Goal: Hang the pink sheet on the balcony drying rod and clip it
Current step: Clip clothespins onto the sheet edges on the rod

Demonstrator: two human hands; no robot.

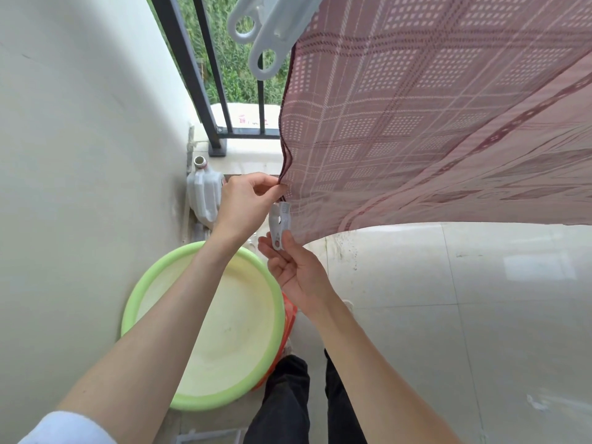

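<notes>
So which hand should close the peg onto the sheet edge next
Right. The right hand already holds the peg just under the sheet edge, while the left hand is busy pinching that edge steady.

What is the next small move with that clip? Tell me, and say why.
Probably squeeze the small white clip open and push it onto the sheet's edge. The left hand pinches the pink sheet at its side edge, and the right hand holds the clip just below that pinch, its tip at the fabric. Whether it already bites is unclear.
</notes>
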